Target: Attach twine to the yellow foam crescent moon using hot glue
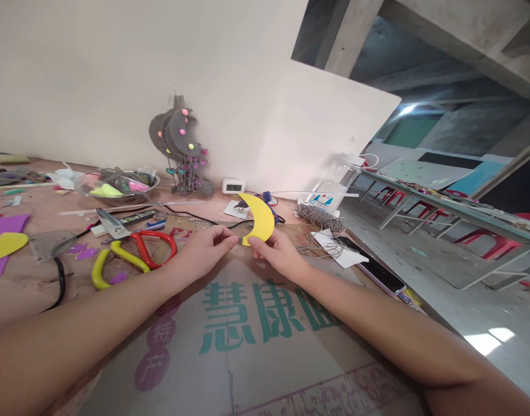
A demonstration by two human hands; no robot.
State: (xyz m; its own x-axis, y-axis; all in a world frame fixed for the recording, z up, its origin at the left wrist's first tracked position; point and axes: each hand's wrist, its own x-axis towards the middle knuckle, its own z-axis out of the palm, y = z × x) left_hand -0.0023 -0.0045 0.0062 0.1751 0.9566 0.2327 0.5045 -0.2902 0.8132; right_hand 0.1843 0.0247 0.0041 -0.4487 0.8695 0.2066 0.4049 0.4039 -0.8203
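A yellow crescent moon cutout is held upright over the printed cardboard. My right hand pinches its lower end between thumb and fingers. Close beside it on the left, my left hand has thumb and forefinger pressed together at the crescent's lower tip; a small dark bit shows at those fingertips, too small to make out. Behind the crescent lies a dark blue tool, partly hidden, near a small white card.
Scissors with red and yellow handles lie left, near purple and yellow pieces. Behind are a bowl, hanging grey moons and a clock. Grey yarn, a plastic container and a phone are right.
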